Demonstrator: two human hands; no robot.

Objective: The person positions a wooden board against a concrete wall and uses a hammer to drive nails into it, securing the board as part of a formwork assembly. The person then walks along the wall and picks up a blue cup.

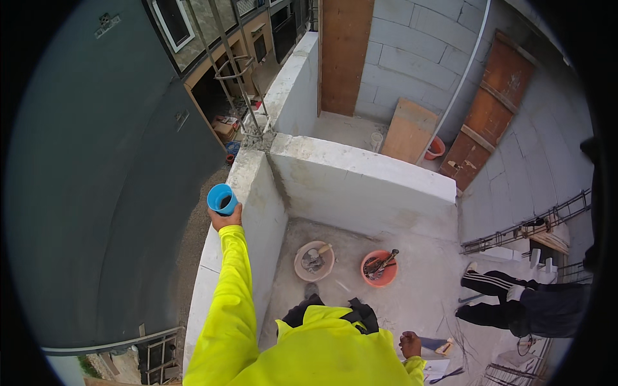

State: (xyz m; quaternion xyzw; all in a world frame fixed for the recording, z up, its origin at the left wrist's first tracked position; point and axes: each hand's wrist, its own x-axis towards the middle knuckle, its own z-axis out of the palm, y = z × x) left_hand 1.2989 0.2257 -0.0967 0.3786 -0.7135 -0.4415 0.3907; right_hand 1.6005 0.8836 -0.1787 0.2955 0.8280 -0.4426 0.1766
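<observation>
My left hand [224,217] is wrapped round a blue plastic cup [215,194] with a dark drink in it. It is over the top of the low white block wall [248,175] on my left. My right hand [410,345] hangs low beside my body with its fingers curled in, and I see nothing in it. Beyond that hand, near the floor, lies a flat grey tool with a wooden end [443,347], partly hidden. A round pale basin [314,260] holding grey mortar and a tool stands on the floor before me. An orange bucket [385,273] with hand tools stands to its right.
Rebar [241,71] rises from the wall corner. Another person [515,293] in dark clothes is bent at the right, near a rebar cage [508,235]. Wooden boards [492,106] lean at the back right. Loose wires [460,344] lie near my right hand.
</observation>
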